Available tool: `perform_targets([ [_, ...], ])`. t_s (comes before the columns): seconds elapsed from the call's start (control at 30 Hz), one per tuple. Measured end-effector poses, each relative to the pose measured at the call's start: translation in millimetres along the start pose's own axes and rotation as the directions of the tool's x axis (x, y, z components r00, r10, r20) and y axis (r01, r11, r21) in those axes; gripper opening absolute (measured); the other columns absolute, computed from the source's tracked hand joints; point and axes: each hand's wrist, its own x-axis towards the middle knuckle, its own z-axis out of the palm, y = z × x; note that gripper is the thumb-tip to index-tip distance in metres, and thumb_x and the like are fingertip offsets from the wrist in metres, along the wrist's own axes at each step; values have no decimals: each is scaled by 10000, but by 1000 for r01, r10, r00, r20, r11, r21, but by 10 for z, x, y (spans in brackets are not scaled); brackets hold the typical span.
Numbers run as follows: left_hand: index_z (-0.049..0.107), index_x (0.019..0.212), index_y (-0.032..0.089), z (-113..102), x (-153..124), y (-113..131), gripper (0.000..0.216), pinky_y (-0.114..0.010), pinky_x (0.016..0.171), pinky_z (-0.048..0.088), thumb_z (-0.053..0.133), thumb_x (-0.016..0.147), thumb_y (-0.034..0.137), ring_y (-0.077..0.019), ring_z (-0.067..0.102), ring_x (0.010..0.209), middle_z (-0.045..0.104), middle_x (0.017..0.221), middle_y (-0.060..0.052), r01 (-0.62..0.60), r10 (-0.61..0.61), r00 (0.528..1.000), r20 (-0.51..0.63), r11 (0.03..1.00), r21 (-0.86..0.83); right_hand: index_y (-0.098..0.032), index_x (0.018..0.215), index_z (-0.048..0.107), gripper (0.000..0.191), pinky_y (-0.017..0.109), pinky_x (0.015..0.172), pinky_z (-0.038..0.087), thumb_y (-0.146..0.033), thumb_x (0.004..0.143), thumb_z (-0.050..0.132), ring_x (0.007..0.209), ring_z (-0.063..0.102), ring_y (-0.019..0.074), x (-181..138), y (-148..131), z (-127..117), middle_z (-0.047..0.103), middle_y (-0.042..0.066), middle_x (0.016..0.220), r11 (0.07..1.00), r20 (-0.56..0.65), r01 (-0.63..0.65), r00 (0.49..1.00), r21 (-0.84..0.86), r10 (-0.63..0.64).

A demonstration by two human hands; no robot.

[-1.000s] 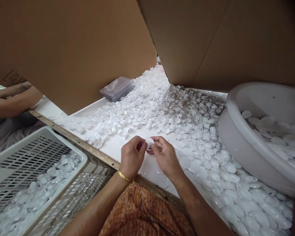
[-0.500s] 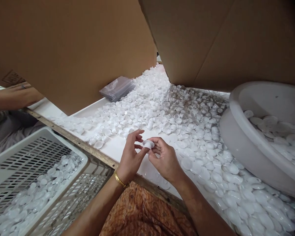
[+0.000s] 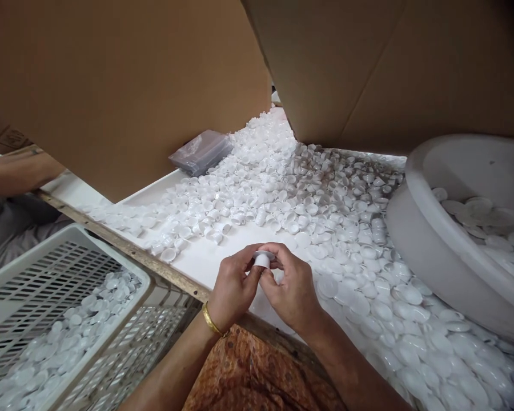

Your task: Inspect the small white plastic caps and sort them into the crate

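Over the near edge of the table, my left hand (image 3: pixel 236 281) and my right hand (image 3: pixel 292 285) meet at a small white plastic cup (image 3: pixel 262 261) with a flat, saucer-like disc (image 3: pixel 264 254) on its upper end. Fingers of both hands curl over the disc, and the thumbs press at the cup from below. Whether the two parts are joined, I cannot tell. Beyond my hands spreads a heap of small white cups (image 3: pixel 257 188), some with little handles. To the right of my right hand lie many loose white discs (image 3: pixel 377 308).
A white plastic crate (image 3: pixel 143 279), part filled with white pieces, stands at lower left. At right a large white tub (image 3: pixel 411 228) holds discs. Cardboard sheets (image 3: pixel 132 85) rise behind, with a clear plastic packet (image 3: pixel 202 152) beside them. Another person's arm (image 3: pixel 21 171) shows at left.
My left fingers, raised and apart before, have closed over the disc. Both hands have drawn together around the piece and moved slightly down.
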Motion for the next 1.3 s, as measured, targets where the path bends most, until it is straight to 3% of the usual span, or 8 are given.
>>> perform_targets([
  [0.2,608,1018,165,46,68,25,251,-234,651,444,461,815,179,-149,605,715,677,851,-34,12,-12,1000,8,1000,13,-213,1016,540,369,248,717,495,-70,691,442,809,628,159,-14,11,-34,648,23,943,992,-41,28,999,-120,-33],
  [0.6,607,995,134,181,154,44,234,-224,605,444,458,833,215,-135,583,680,650,792,-30,-29,30,999,23,998,-64,-207,983,549,333,266,718,501,-79,690,455,808,635,180,18,15,-126,652,25,901,987,-117,-56,992,-151,38],
  [0.7,602,1011,140,135,131,95,230,-226,642,475,466,835,198,-136,604,715,663,831,-33,-63,63,998,14,998,-30,-208,993,542,323,266,720,508,-84,703,471,791,628,163,10,-11,-120,642,21,916,999,-119,-36,992,-31,32],
  [0.8,583,1060,151,52,71,150,247,-225,711,501,486,834,174,-135,622,796,666,925,-43,-153,161,983,-84,984,93,-210,1005,528,309,268,771,505,-78,732,468,859,610,148,9,-71,-83,617,22,960,979,-98,26,995,204,-6],
  [0.93,524,1168,190,-19,-3,155,356,-217,741,531,542,814,159,-120,627,836,647,1008,-43,-244,296,928,-224,941,234,-211,968,510,262,285,817,491,-67,755,458,911,597,143,20,-128,-32,602,24,977,858,-24,-7,999,513,22],
  [1.03,519,1175,214,-30,-30,126,390,-209,713,553,565,794,140,-111,627,827,632,1009,-37,-252,317,908,-272,936,247,-203,936,510,248,300,842,474,-52,744,471,941,589,152,27,-127,-8,605,28,973,797,12,-46,999,602,48],
  [1.17,546,1132,219,-48,-53,90,361,-208,727,558,553,789,109,-117,607,891,610,1030,-32,-281,332,910,-246,934,221,-200,899,509,210,296,819,472,-65,739,496,913,599,153,31,-105,16,608,23,943,761,36,-98,995,641,98],
  [1.3,494,1202,217,-92,-75,23,435,-248,808,540,550,785,107,-145,571,994,579,1106,-47,-293,346,926,-150,911,291,-204,900,505,198,303,822,469,-94,737,526,906,603,154,40,-79,34,615,19,937,716,100,-178,984,675,150],
])
